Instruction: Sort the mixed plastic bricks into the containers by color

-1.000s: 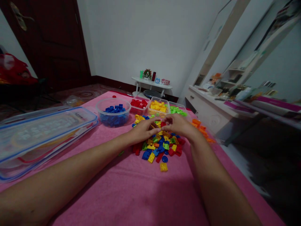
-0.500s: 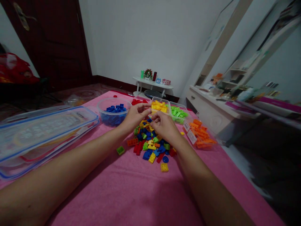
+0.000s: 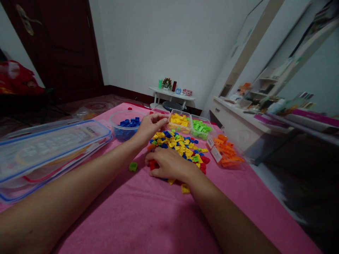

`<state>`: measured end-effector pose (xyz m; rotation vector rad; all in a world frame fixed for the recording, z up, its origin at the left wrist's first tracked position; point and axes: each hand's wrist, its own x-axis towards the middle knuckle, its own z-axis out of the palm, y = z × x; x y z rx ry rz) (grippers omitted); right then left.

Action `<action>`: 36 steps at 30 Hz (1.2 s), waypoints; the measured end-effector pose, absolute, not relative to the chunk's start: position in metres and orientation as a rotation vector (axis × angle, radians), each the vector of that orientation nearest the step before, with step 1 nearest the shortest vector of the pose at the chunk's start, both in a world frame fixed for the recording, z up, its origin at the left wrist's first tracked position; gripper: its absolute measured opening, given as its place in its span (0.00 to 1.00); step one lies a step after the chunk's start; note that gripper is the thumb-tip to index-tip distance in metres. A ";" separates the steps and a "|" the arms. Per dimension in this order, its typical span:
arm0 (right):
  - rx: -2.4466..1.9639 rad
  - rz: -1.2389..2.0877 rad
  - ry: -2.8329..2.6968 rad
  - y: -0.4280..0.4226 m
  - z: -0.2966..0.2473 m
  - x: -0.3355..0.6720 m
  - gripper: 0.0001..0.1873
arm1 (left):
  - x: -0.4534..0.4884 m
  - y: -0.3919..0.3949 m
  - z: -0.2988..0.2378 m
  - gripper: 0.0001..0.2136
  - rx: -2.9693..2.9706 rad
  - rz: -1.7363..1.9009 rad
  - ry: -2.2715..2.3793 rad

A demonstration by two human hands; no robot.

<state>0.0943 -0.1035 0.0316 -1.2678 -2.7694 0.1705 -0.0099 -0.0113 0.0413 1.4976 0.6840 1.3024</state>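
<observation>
The right hand (image 3: 171, 163) has just left the left hand (image 3: 149, 129): half a second ago their fingertips nearly met above the far part of the pile (image 3: 182, 144); now the right is down at the pile's near-left side. Its fingers curl narrowly about a red block (image 3: 153, 164), thumb on the near side; whether it is gripped or only touched I cannot tell. The left hand has shifted only slightly and is raised in front of the red tub (image 3: 162, 110), thumb and fingertips close together; I cannot tell whether anything is between them.

The pile lies in the middle of the table (image 3: 148, 211), mostly yellow and blue, with some red and green. The move uncovers its right side, while the right hand now hides its near-left part. For the work, I judge this as a turn from handling between both hands to picking at red with one.

Along the table's far edge stand the red tub, yellow tub (image 3: 180, 129) and green tub (image 3: 200, 135). The blue bowl (image 3: 113, 125) is toward the left edge, beside the lids (image 3: 55, 143); the orange bag (image 3: 216, 154) is near the right edge. A green block (image 3: 133, 166) lies apart, left of the pile.
</observation>
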 end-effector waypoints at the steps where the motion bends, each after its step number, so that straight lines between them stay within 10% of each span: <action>1: -1.293 0.156 -2.761 -0.102 0.034 0.099 0.10 | -0.010 -0.011 0.041 0.14 1.502 1.299 0.686; 36: -1.501 -0.091 -1.994 -0.079 0.065 0.154 0.14 | 0.005 -0.022 0.023 0.10 1.379 0.813 0.536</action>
